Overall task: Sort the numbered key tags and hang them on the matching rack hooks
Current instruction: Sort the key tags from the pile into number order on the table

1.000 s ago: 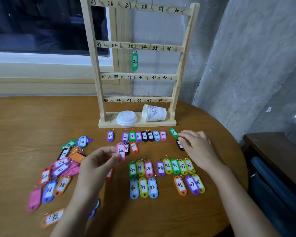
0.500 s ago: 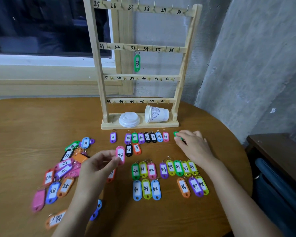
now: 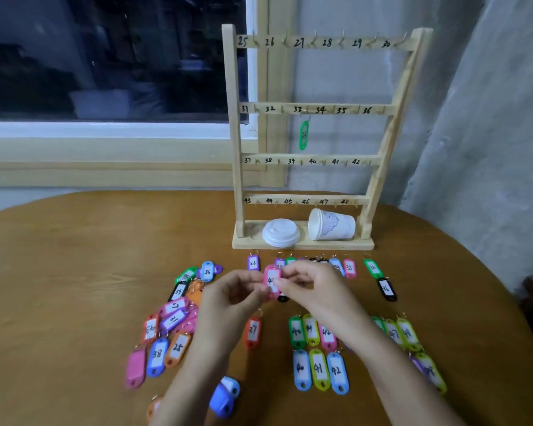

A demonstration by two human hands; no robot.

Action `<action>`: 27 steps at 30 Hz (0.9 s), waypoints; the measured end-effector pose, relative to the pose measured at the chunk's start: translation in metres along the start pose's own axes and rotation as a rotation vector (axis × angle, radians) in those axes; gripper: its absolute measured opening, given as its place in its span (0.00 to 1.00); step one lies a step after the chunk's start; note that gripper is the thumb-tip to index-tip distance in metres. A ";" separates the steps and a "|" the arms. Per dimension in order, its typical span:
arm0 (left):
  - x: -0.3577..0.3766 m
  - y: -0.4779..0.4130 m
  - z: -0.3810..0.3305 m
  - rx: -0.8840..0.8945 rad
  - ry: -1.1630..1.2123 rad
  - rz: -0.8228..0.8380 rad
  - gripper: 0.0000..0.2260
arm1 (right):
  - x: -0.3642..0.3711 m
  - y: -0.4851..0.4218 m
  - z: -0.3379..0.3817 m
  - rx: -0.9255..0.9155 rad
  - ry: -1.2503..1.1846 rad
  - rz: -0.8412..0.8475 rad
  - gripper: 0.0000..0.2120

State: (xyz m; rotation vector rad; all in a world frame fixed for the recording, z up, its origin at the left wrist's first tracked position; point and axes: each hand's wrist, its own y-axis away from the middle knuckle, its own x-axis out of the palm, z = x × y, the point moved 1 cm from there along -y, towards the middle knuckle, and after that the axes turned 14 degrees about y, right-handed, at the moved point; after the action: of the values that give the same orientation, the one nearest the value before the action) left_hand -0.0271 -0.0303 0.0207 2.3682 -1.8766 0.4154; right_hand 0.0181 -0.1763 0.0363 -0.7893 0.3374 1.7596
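A wooden rack [image 3: 302,109] with hooks numbered 25 to 48 stands at the back of the round table. One green tag marked 33 [image 3: 303,135] hangs on its second rail. Above the table's middle, my left hand [image 3: 231,298] and my right hand [image 3: 311,284] both pinch a pink tag [image 3: 272,281] between them. Its number is partly covered by my fingers. Sorted tags lie in rows: a line near the rack base [image 3: 350,268], and rows marked 40, 41, 42 [image 3: 319,368] in front. An unsorted heap of coloured tags [image 3: 173,315] lies to the left.
A white lid stack [image 3: 280,232] and a paper cup on its side [image 3: 331,225] rest on the rack's base. A black tag marked 36 [image 3: 386,289] lies at the right. A window ledge [image 3: 105,155] runs behind the table; a grey wall [image 3: 490,133] rises on the right.
My right hand left the green tag at the right and came across to the pink tag that my left hand holds. The camera tilted up and drew back.
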 end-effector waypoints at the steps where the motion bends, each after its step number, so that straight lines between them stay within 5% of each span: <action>1: -0.003 -0.002 -0.001 0.001 -0.009 0.008 0.06 | 0.003 -0.002 0.003 0.003 -0.021 -0.021 0.07; 4: -0.019 -0.013 -0.006 0.071 -0.152 -0.015 0.05 | 0.007 -0.007 0.005 0.037 -0.046 -0.090 0.09; 8: -0.059 -0.056 -0.007 0.242 -0.627 -0.147 0.05 | 0.007 -0.015 0.007 0.110 -0.087 -0.106 0.07; 13: -0.083 -0.099 0.013 0.048 -1.011 -0.064 0.17 | 0.006 -0.026 0.010 0.157 -0.087 -0.075 0.06; 17: -0.080 -0.103 0.018 -0.027 -1.098 -0.003 0.19 | 0.005 -0.031 0.011 0.171 -0.084 -0.070 0.06; 27: -0.075 -0.097 0.013 -0.007 -1.000 -0.146 0.04 | -0.026 -0.023 -0.004 0.193 -0.060 -0.085 0.03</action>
State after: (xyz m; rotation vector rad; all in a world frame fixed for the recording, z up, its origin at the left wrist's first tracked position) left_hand 0.0533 0.0600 -0.0027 2.9436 -1.8937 -0.9652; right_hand 0.0449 -0.1900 0.0546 -0.6031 0.4208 1.6397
